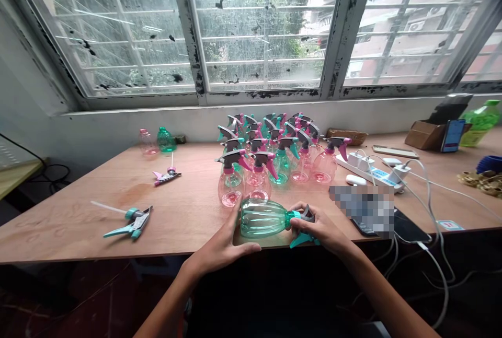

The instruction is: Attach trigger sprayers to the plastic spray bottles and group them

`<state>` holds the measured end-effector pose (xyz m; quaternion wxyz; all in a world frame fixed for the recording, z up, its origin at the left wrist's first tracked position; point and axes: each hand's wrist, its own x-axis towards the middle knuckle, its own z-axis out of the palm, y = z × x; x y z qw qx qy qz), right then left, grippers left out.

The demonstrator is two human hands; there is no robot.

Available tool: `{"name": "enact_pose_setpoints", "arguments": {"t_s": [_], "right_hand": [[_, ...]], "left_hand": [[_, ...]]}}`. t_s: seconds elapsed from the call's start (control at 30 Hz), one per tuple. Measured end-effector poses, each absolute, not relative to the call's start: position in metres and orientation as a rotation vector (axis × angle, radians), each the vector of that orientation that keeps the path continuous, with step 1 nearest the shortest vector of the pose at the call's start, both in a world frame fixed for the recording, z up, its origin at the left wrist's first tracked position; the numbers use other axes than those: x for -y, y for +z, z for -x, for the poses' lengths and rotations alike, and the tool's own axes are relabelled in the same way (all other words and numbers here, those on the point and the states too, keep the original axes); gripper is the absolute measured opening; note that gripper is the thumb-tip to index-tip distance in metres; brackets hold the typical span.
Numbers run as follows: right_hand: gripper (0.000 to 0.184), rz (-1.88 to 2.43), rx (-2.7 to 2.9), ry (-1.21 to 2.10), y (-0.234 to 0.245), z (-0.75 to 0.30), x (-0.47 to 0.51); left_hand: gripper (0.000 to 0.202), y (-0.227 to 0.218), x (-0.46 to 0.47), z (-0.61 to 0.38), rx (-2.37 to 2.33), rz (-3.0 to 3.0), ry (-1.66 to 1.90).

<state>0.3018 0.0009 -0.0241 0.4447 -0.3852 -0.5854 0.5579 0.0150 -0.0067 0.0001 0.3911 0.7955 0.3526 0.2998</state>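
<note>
One teal spray bottle (264,218) lay on its side at the near edge of the worktop (188,207), the left hand (223,246) cupped around its body and the right hand (321,228) closed on its trigger head. Behind stood a cluster of finished bottles (274,155), too crowded to count. At left lay two loose trigger heads, one teal (131,221), one pink (167,175). Farther off stood two headless bottles, one pink (147,143), one teal (167,140).

Your clear green spray bottle (263,218), ribbed, on its side at the near edge of the table (176,212), grey-teal trigger head (307,214) fitted, pointing right
</note>
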Motion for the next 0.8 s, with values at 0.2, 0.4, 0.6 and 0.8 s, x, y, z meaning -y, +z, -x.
{"name": "enact_pose_setpoints", "arguments": {"t_s": [0.2, 0.4, 0.6, 0.8], "right_hand": [[0.042, 0.954, 1.490, 1.364, -0.0311, -0.3050, -0.0035], [0.040, 0.940, 1.493, 1.374, -0.0305, -0.3042, -0.0030], [0.041, 0.951, 1.485, 1.365, -0.0289, -0.3033, -0.0026], [0.043, 0.957, 1.456, 1.367, -0.0262, -0.3026, -0.0008]], "left_hand": [[0.089, -0.0036, 0.0049, -0.0134, -0.876, -2.052, 0.814], [0.101, -0.0046, 0.0047, -0.0155, -0.872, -1.997, 0.814], [0.101, 0.0010, 0.0047, -0.0131, -0.944, -1.958, 0.747], [0.097, -0.0040, 0.0029, -0.0150, -0.836, -1.959, 0.812]]}}
